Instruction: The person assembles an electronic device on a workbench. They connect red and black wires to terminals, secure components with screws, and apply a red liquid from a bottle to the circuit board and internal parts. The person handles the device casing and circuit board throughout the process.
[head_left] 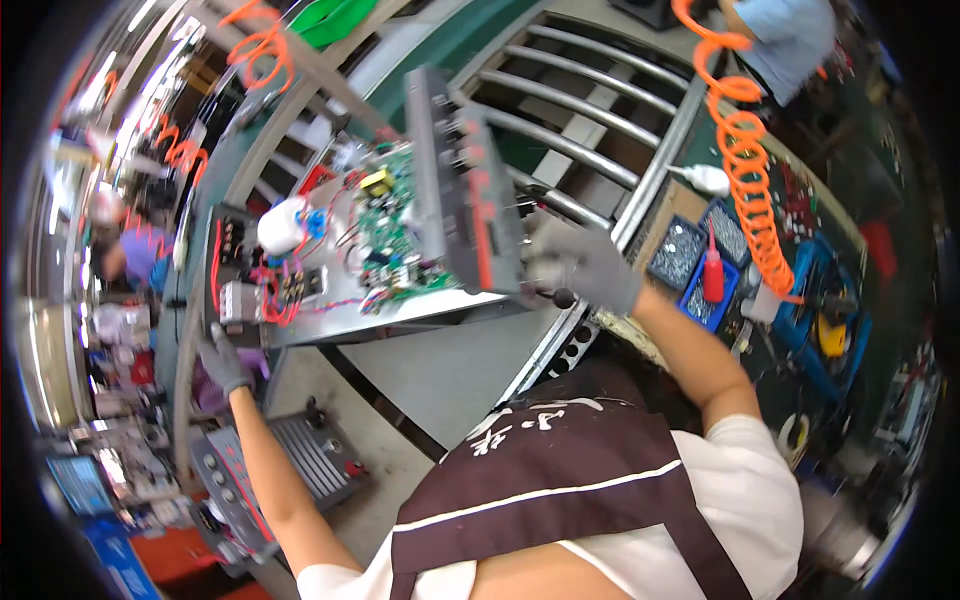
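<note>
An opened electrical unit (400,318) with a bare metal chassis lies in front of me. Inside are a green circuit board (392,215), a white cylinder (283,226) and red wiring. Its tall grey front panel (455,190), with a red stripe, stands at the right end and is smeared by motion. My right hand (590,268), in a grey glove, is curled at the panel's outer face; its fingertips are blurred. My left hand (224,362), also gloved, has its fingers stretched out beside the unit's lower rear corner, by a silvery block (241,302).
A metal roller conveyor (570,145) runs behind the unit. To the right are bins of screws (677,250), a red bottle (712,275), a white bottle (707,180) and a coiled orange hose (748,160). A similar grey unit (290,460) sits low at left. Other people work nearby.
</note>
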